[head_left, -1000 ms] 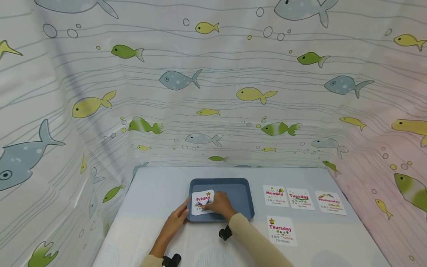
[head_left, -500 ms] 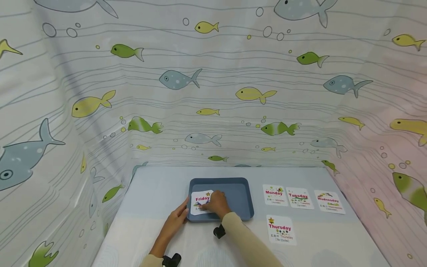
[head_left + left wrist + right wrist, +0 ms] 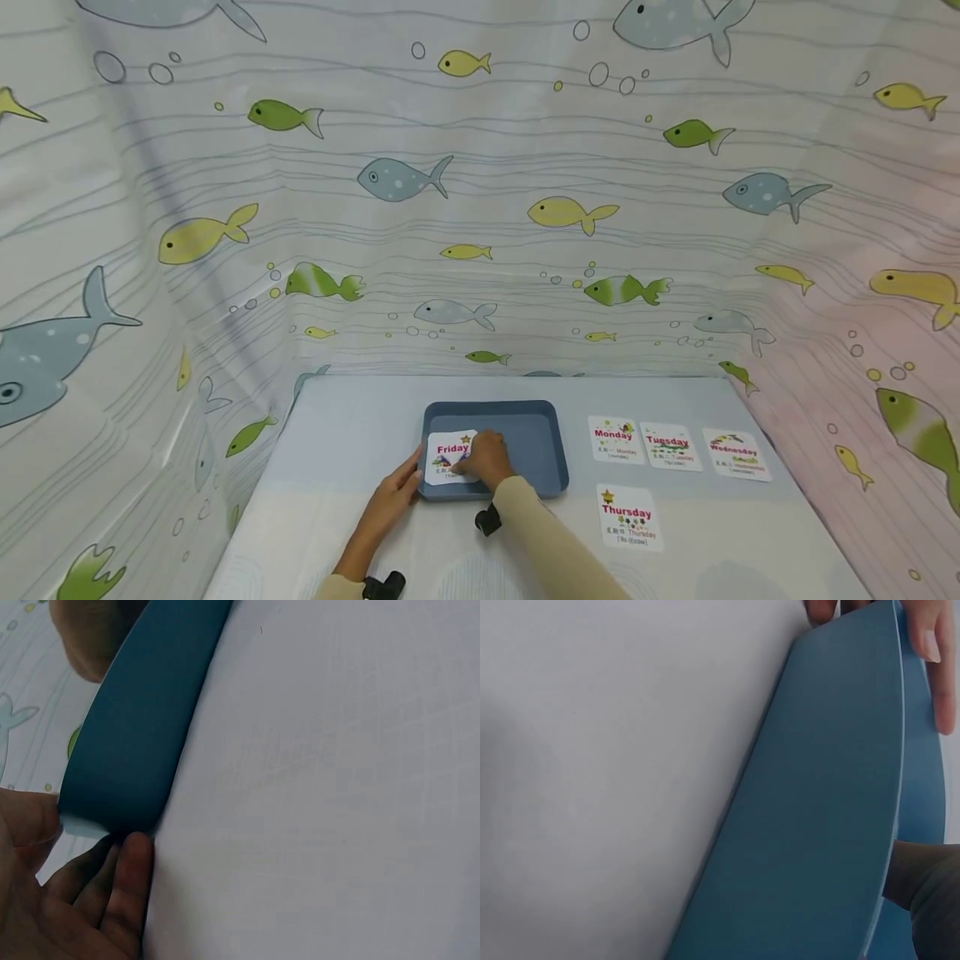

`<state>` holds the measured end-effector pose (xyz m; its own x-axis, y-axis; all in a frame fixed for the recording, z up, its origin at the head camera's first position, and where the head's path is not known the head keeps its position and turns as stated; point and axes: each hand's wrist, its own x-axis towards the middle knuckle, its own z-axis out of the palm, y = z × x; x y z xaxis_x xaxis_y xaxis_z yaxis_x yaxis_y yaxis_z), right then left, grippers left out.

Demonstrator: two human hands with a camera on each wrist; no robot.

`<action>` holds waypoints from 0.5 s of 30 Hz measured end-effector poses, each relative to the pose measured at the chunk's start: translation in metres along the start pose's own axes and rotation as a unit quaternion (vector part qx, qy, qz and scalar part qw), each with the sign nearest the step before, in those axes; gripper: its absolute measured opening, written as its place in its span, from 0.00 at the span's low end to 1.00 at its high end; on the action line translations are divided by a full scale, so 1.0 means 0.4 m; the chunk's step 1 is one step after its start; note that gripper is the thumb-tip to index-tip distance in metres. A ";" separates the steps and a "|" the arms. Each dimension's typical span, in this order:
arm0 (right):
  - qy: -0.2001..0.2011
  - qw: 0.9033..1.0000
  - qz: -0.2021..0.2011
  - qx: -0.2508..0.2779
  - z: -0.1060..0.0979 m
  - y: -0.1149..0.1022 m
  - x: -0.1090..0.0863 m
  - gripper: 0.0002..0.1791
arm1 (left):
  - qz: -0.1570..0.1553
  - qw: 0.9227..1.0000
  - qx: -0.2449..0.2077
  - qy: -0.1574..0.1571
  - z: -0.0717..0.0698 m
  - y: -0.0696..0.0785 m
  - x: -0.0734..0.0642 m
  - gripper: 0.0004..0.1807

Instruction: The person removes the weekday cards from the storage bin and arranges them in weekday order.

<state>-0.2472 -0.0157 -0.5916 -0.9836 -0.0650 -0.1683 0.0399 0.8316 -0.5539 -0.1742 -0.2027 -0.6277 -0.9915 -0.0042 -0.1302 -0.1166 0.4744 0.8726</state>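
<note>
A blue-grey tray [image 3: 528, 433] stands on the table, with a white "Friday" card [image 3: 442, 458] at its left side. My right hand [image 3: 489, 460] reaches over the tray's front wall and grips the card at its right edge, thumb on its printed face. That hand's fingertips are out of sight in the right wrist view. At the tray's front left corner my left hand [image 3: 393, 492] holds the rim. In the left wrist view, fingers [image 3: 131, 870] of the left hand bend against the foot of the tray wall [image 3: 135, 742].
To the right of the tray lie a "Monday" card [image 3: 616, 442], a "Tuesday" card [image 3: 670, 450] and a "Wednesday" card [image 3: 737, 457] in a row. A "Thursday" card [image 3: 628, 518] lies below them. A fish-printed curtain [image 3: 517, 167] encloses the table's back and sides.
My right wrist has shifted left and the hand has turned slightly over the tray. The "Friday" card sits a little straighter. My left hand has stayed at the tray's corner.
</note>
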 end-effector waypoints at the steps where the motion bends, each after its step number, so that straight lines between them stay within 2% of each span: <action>1: 0.001 1.000 0.003 0.003 -0.001 0.000 -0.001 0.33 | 0.000 1.000 0.000 -0.001 0.000 0.000 0.000 0.27; 7: 0.001 1.000 0.023 0.019 -0.006 0.002 -0.001 0.29 | 0.000 1.000 -0.011 -0.002 0.001 -0.003 0.002 0.27; 12: 0.001 1.000 0.023 0.013 -0.004 0.005 0.001 0.26 | -0.003 1.000 -0.015 -0.006 0.000 0.000 0.002 0.27; 15: 0.005 0.999 0.027 0.028 -0.003 0.006 0.000 0.25 | -0.005 1.000 -0.016 -0.010 -0.002 0.003 0.002 0.28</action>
<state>-0.2475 -0.0130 -0.5920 -0.9814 -0.0153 -0.1912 0.1024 0.8012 -0.5895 -0.1753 -0.2026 -0.6263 -0.9891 0.0090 -0.1472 -0.1278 0.4459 0.8859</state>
